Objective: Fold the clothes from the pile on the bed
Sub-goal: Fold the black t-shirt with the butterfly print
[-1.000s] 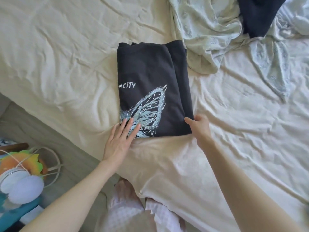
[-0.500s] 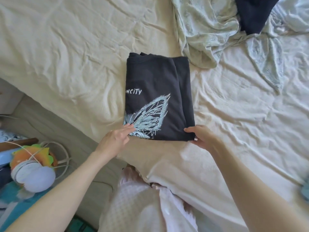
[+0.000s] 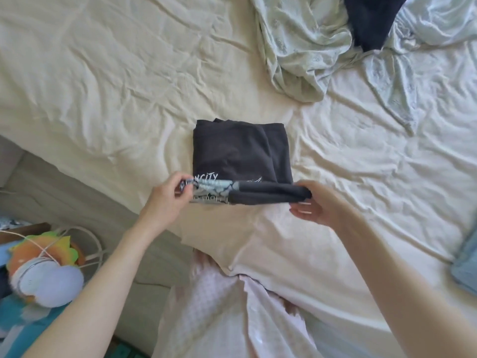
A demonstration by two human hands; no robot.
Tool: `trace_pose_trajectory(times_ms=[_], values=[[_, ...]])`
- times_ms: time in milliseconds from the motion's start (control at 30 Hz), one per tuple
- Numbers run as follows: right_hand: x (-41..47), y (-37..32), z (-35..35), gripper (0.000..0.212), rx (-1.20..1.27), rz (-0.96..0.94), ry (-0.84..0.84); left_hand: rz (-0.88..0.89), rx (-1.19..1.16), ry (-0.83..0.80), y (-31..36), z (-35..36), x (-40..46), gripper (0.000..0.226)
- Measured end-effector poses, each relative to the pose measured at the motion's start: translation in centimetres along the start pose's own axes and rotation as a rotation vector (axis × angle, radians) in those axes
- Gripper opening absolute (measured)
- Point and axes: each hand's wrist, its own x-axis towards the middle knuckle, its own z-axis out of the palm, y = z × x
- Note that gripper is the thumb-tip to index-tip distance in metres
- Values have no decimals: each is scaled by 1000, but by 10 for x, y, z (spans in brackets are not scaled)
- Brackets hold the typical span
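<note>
since a second earlier both hands had lifted the shirt's (image 3: 237, 151) near edge off the bed (image 3: 103, 73). left hand (image 3: 165, 200) and right hand (image 3: 317, 205) each pinched a corner, mid final fold. the pile (image 3: 304, 47) behind remained unfolded. no containers showed.

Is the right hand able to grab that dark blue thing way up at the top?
Probably not right now. The right hand is gripping the black T-shirt's near edge, and the dark blue garment lies far across the bed, tucked among the pale green clothes.
</note>
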Motion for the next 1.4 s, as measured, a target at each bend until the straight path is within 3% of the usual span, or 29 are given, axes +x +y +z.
trace_pose_trajectory(times_ms=[200, 300, 367, 433, 500, 600, 733, 800, 1133, 1200, 1300, 1400], values=[[24, -70, 20, 19, 100, 24, -76, 56, -82, 222, 20, -1, 78, 14], [40, -94, 29, 11, 245, -35, -72, -28, -146, 242, 21, 5, 113, 21], [50, -100, 38, 12, 261, -165, 19, -130, -267, 279, 21, 9, 128, 30], [53, -92, 50, 9, 7, -420, 245, -220, -368, 299, 18, 14, 131, 39], [53, -68, 60, 14, -453, -762, 477, -285, -402, 274, 11, 23, 120, 42], [58, -29, 73, 40, -975, -1070, 430, -278, -256, 196, -3, 44, 92, 33], [84, -14, 91, 54, -1368, -1168, 366, -198, 85, 264, -6, 59, 87, 32], [102, -17, 94, 58, -1469, -1123, 384, -175, 174, 326, -6, 61, 98, 33], [133, -21, 91, 60, -1557, -976, 401, -313, 267, 372, -13, 75, 115, 45], [123, -23, 91, 58, -1508, -1035, 419, -244, 260, 425, -9, 67, 108, 40], [114, -18, 85, 55, -1417, -1155, 499, 20, 350, 465, -7, 62, 100, 36], [118, -12, 79, 57, -1382, -1154, 518, 313, 488, 365, -10, 70, 98, 43]])
